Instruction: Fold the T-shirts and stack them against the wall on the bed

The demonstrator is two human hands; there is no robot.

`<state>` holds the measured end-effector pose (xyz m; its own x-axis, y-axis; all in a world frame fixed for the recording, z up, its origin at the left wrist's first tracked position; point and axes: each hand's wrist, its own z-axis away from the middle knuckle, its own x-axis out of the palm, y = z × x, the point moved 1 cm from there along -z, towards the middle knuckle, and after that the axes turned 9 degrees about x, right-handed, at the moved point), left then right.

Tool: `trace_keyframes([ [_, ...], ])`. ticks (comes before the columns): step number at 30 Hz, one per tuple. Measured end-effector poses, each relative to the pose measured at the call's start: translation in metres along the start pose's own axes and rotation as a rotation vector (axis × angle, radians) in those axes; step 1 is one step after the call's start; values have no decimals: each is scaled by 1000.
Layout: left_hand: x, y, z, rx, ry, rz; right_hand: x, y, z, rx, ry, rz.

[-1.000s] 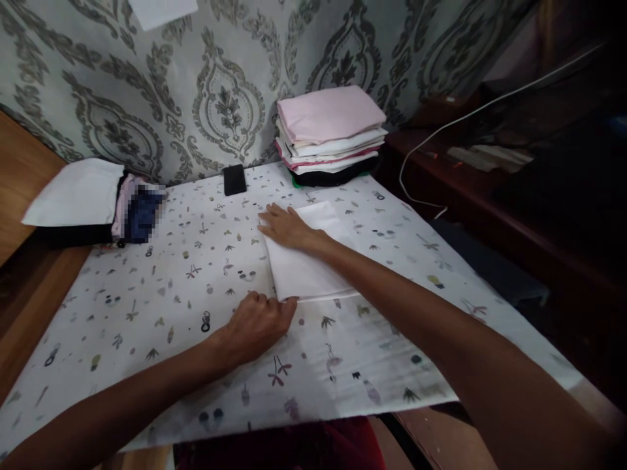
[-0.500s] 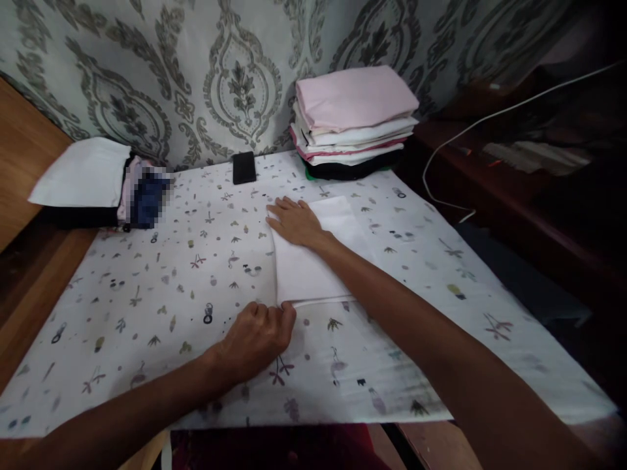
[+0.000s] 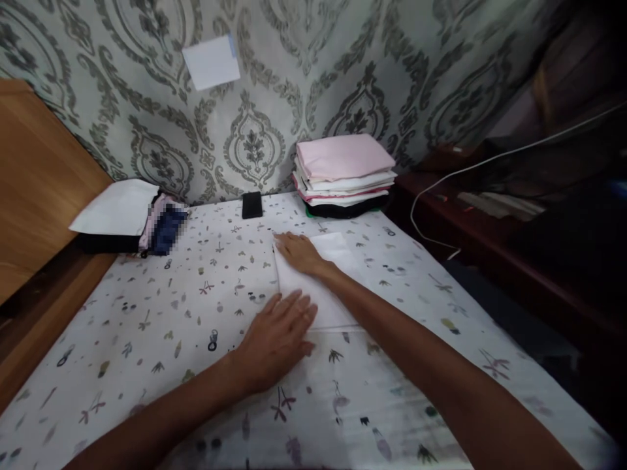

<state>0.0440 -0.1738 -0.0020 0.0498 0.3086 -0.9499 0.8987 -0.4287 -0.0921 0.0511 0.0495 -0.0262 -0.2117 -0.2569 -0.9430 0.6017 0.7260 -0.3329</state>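
A folded white cloth point(image 3: 323, 303) lies flat on the table, which is covered by a white printed sheet point(image 3: 196, 326). My right hand point(image 3: 301, 253) rests on the cloth's far left part, palm down with the fingers stretched out to the left. Over its near left corner lies my left hand point(image 3: 277, 339), fingers spread and slightly raised at the tips. Neither hand grips anything. My right forearm crosses above the cloth and hides part of its right side.
Behind the cloth stands a stack of folded clothes point(image 3: 345, 156), pink on top. A black phone point(image 3: 252, 205) lies near the patterned wall. More folded clothes point(image 3: 120, 205) are at the far left, by a wooden panel point(image 3: 44, 176). A white cable point(image 3: 441, 179) hangs at right.
My left hand has let go of the cloth's near left corner and opened flat over it. My right hand stays on the cloth. The view has tilted up, showing more wall.
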Motion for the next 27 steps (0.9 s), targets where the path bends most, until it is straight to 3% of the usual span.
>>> trace_keyframes([
  [2, 3, 2, 5, 48, -33, 106, -9, 10, -2, -9, -13, 28],
  [4, 3, 0, 13, -43, -27, 210, -20, 26, -5, -3, -20, 65],
  [7, 1, -14, 20, -390, 70, 454, -38, 50, -8, 19, -53, 104],
  [9, 3, -29, 17, -643, 99, 748, -47, 63, -11, 26, -100, 110],
  [13, 13, -53, -4, -1035, -24, 1306, -59, 73, -23, 25, -206, 87],
  [16, 13, -64, -18, -1090, -170, 1456, -69, 75, -32, -7, -279, 49],
  [18, 8, -75, -19, -1081, -173, 1501, -77, 79, -30, -24, -301, 20],
  [19, 4, -83, -17, -1088, -103, 1513, -81, 83, -27, -27, -300, 12],
  [21, -3, -99, -10, -1145, 156, 1523, -84, 92, -13, -14, -279, -53],
  [24, -7, -115, 1, -1278, 499, 1619, -78, 104, 15, 132, -240, -359],
  [27, -2, -108, 4, -1344, 499, 1755, -66, 107, 41, 318, -201, -621],
])
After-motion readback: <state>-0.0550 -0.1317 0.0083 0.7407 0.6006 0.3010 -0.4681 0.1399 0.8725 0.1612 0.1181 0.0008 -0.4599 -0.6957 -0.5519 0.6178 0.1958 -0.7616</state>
